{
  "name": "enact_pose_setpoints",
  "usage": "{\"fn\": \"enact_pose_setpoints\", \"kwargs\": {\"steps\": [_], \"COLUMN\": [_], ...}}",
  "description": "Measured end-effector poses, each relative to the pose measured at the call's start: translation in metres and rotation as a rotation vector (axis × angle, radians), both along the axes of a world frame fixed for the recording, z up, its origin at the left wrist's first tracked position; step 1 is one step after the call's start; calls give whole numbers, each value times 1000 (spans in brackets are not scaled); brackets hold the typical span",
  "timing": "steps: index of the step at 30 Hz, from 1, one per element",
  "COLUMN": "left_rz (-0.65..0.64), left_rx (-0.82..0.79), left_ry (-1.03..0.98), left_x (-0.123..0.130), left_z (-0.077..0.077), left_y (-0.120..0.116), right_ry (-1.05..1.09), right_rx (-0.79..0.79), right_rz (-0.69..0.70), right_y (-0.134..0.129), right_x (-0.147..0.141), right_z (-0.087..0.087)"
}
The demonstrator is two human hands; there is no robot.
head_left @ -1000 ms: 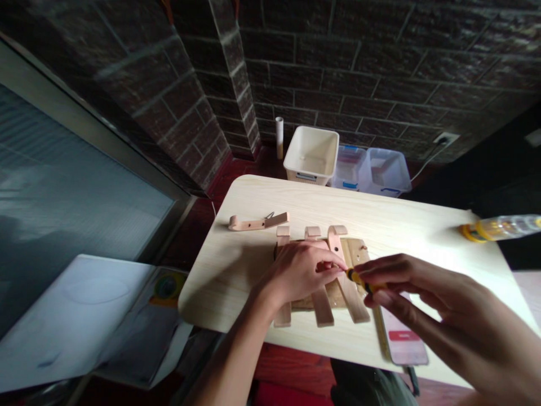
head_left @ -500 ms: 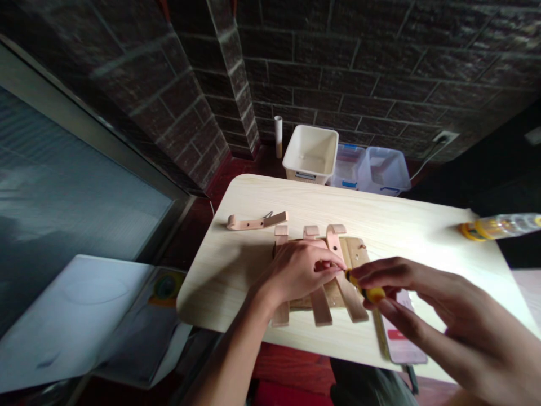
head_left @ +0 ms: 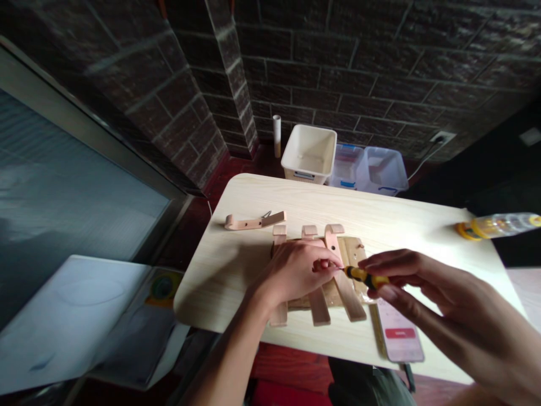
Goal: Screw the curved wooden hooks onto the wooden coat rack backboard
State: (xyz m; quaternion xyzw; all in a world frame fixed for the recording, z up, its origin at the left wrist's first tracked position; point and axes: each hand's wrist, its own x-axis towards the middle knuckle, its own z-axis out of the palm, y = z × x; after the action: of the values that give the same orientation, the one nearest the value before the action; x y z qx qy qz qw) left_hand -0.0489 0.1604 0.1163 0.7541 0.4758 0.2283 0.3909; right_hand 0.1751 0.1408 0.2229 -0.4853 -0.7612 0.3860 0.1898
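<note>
My right hand (head_left: 435, 304) grips a small yellow-and-black screwdriver (head_left: 359, 274) between thumb and fingers, its shaft pointing left. At the tip, the thumb and forefinger of my left hand (head_left: 296, 270) are pinched together; what they hold there is too small to make out. Beneath the left hand, several curved wooden pieces lie across a brown cardboard piece (head_left: 351, 248): a right one (head_left: 351, 299) with a dark hole, a middle one (head_left: 321, 309) and a left one (head_left: 279, 314), partly hidden. Another curved wooden piece (head_left: 252, 223) with two dark holes lies apart at the upper left.
A phone (head_left: 400, 345) with a cable lies near the table's front edge (head_left: 304, 351). A clear-and-yellow screwdriver-like container (head_left: 499, 225) rests at the right. Beyond the table stand a cream bin (head_left: 310, 149) and clear plastic boxes (head_left: 382, 169). A tape roll (head_left: 163, 286) sits lower left.
My right hand has shifted slightly right and the screwdriver now lies flatter, with more of its handle showing. My left hand stays pinched at the tip; the wooden pieces keep their places.
</note>
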Motion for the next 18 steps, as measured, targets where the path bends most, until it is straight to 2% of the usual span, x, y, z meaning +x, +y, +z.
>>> {"fn": "enact_pose_setpoints", "kwargs": {"steps": [8,18], "left_rz": [-8,9], "left_rx": [-13,31], "left_ry": [16,27], "left_x": [0,1], "left_z": [2,0], "left_y": [1,-1], "right_ry": [22,20], "right_rx": [-30,-7], "right_rz": [74,88], "right_y": [-2,-3], "right_x": [3,5], "right_z": [3,-1]}}
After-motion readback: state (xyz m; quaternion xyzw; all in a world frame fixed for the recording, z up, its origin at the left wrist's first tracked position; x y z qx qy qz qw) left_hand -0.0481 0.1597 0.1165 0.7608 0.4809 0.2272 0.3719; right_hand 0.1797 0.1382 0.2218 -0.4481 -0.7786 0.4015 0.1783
